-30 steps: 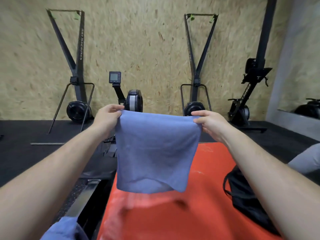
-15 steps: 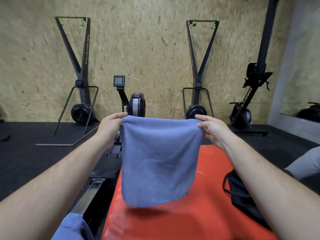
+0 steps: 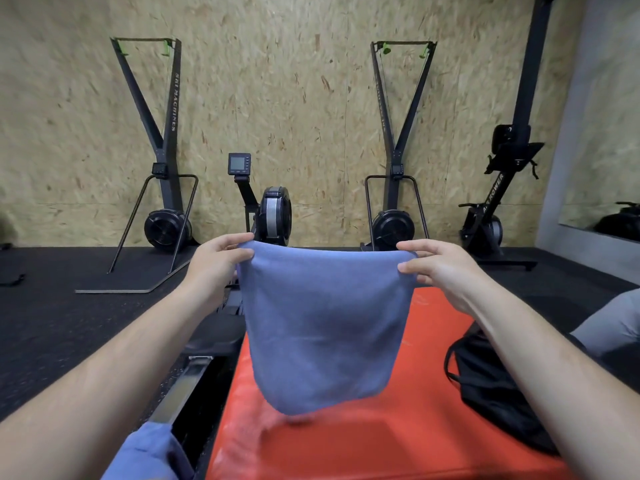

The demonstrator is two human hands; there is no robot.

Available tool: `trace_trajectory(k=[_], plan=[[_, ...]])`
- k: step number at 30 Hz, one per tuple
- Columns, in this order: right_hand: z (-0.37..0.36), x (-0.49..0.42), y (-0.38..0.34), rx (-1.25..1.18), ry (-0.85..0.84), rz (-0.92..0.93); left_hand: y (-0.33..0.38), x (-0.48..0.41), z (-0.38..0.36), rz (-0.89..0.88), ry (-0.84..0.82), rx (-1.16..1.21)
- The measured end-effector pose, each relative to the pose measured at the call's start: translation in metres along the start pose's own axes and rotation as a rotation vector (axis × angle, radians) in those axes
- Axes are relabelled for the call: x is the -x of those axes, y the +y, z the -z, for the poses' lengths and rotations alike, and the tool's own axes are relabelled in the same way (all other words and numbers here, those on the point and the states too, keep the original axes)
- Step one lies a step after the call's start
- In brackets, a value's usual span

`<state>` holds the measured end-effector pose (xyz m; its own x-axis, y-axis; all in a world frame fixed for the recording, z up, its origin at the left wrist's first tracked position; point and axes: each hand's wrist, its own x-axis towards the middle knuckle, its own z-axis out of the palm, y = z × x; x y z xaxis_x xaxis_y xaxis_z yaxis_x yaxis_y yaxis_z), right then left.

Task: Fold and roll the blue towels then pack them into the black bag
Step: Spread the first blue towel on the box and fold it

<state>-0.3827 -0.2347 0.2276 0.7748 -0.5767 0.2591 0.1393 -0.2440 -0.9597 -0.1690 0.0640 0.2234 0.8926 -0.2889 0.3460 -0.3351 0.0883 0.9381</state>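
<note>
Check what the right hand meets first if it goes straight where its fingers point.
The fingers of the right hand point left along the top edge of the blue towel, which they pinch. Past that cloth, probably the left hand at the other corner; depth is unclear.

wall: chipboard (image 3: 277, 98) | floor: black rubber (image 3: 52, 323) | red mat (image 3: 415, 427) | ski machines (image 3: 162, 150), rower (image 3: 273, 213)

Matt blue cloth towel (image 3: 322, 327), smooth red mat (image 3: 398, 445), rough chipboard wall (image 3: 277, 98)
</note>
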Motion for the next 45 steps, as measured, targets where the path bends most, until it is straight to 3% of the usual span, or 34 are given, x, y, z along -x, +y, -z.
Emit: trace_trajectory(k=[3,9,14,19,26,35,40,45], plan=[[0.005,0.003,-0.007,0.076,-0.017,0.005,0.001,-0.006,0.002,-0.043,-0.032,-0.063],[-0.001,-0.030,0.004,0.401,0.040,-0.021,-0.016,-0.035,-0.012,-0.290,-0.071,-0.724],[-0.020,-0.078,0.034,0.491,0.120,-0.036,-0.044,-0.077,-0.024,-0.232,-0.064,-0.893],[-0.033,-0.122,0.050,0.443,0.159,-0.038,-0.052,-0.115,-0.041,-0.096,-0.022,-0.655],[-0.033,-0.146,0.072,0.442,0.176,0.140,-0.072,-0.128,-0.046,-0.123,-0.008,-0.432],[-0.044,-0.080,0.202,0.648,0.038,0.025,-0.205,-0.048,-0.030,0.081,-0.142,-0.529],[-0.046,-0.028,0.274,0.742,-0.124,-0.068,-0.271,0.007,-0.019,0.143,-0.266,-0.656],[-0.038,-0.009,0.294,0.845,-0.341,-0.115,-0.287,0.022,-0.012,0.218,-0.367,-0.801]])
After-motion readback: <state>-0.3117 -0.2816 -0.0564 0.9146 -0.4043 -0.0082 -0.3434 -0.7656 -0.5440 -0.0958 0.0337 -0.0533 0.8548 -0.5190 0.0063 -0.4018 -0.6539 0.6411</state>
